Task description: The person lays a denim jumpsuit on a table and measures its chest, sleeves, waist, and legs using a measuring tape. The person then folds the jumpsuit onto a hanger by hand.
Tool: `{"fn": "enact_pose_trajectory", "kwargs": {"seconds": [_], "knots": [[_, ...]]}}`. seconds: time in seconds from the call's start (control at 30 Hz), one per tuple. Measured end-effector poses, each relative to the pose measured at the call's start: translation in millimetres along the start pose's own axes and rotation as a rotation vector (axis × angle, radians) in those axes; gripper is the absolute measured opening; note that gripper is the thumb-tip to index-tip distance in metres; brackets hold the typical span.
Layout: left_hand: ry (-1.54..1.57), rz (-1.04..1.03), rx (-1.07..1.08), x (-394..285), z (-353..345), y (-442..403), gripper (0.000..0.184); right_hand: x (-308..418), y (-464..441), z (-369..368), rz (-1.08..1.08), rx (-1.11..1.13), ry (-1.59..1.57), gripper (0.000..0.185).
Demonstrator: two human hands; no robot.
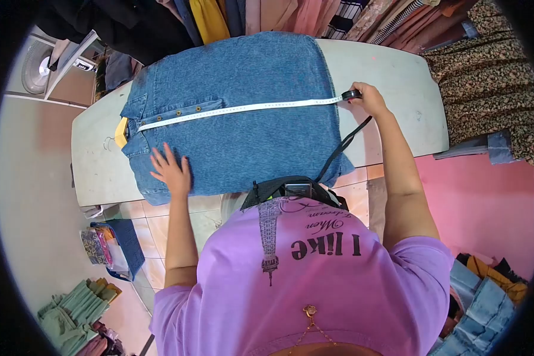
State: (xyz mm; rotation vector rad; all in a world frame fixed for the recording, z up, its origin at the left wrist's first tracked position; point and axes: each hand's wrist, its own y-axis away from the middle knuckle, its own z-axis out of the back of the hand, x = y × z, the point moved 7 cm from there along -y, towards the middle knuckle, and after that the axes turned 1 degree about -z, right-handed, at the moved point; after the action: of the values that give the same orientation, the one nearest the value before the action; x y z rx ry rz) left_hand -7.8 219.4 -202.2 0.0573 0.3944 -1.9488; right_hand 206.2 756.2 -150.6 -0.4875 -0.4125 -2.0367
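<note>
Blue garment (267, 139), one, under outspread left grip (173, 174); one tape measure (261, 106) snug in right grip (369, 99).

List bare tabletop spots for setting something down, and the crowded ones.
Free: the white table between the denim shirt hem, the right hand and the floral fabric; a smaller patch between the yellow hanger and the table's left end. Crowded: mid-table, covered by the shirt, with the tape measure and left hand on top.

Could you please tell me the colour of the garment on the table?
Blue; the garment shows best in the head view.
</note>
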Motion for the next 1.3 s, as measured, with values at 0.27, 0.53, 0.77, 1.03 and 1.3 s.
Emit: {"fn": "enact_pose_trajectory", "kwargs": {"seconds": [0.27,0.53,0.77,1.03,1.3], "knots": [[-0.072,0.071,0.185,-40.6,-38.7,40.5,0.059,0.9,0.5,21.8,-0.060,0.001,-0.062,0.032],[-0.184,0.220,0.239,-14.7,-53.7,50.9,0.055,-48.7,-9.1,66.5,-0.087,-0.142,0.054,0.031],[-0.183,0.241,0.254,-2.2,-62.7,42.6,0.054,-30.6,1.9,305.3,0.118,-0.796,0.217,0.043],[-0.179,0.256,0.250,6.5,-66.7,41.6,0.055,-14.0,18.3,348.8,0.339,-0.809,0.355,0.044],[0.095,0.232,0.117,11.5,-49.9,65.2,0.051,-132.7,23.0,44.7,-0.170,-0.254,0.245,0.049]]}}
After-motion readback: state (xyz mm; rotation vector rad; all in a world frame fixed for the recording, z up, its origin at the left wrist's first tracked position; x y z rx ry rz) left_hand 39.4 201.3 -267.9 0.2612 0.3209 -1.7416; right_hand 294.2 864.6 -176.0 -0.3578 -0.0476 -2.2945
